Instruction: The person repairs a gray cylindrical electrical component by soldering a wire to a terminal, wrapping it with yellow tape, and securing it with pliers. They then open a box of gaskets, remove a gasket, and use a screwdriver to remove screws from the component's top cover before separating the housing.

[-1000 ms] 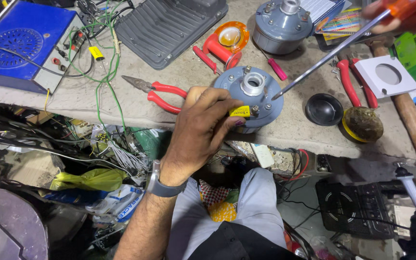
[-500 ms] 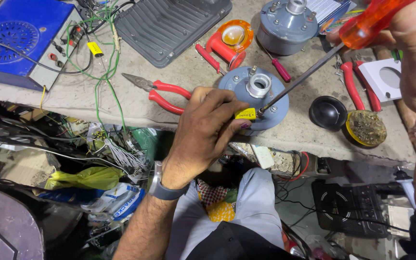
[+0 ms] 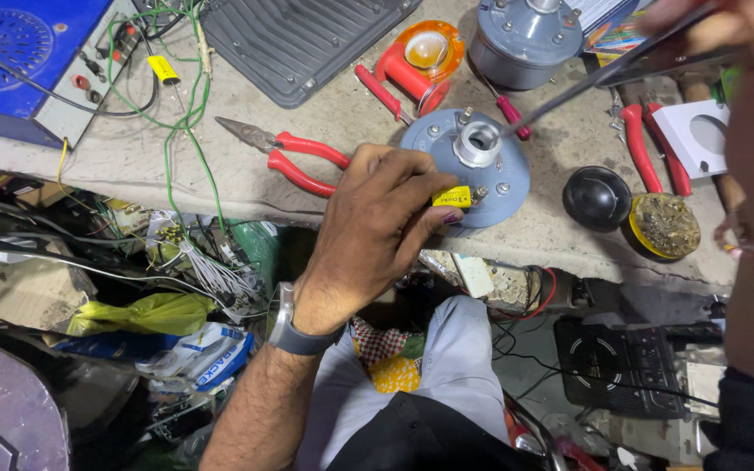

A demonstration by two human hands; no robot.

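The screwdriver [image 3: 569,87] has been raised by the right hand [image 3: 743,35], fingers gripping its handle, its shaft slanting down-left toward the driver [image 3: 473,166], steadied on the tabletop [image 3: 342,131] by left-hand [image 3: 377,235] fingers pinching its yellow tag [image 3: 452,197].

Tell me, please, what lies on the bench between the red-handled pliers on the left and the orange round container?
In the head view, bare grey benchtop lies between the pliers and the orange container, apart from that container's red handle.

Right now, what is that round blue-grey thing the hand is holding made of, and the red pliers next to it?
The round blue-grey housing looks like painted metal: dull, even coat, with bare shiny bolts and a silvery centre collar. The pliers seem to be grey steel at the jaws, with glossy red handle sleeves, probably plastic or rubber. The left hand steadies the housing.
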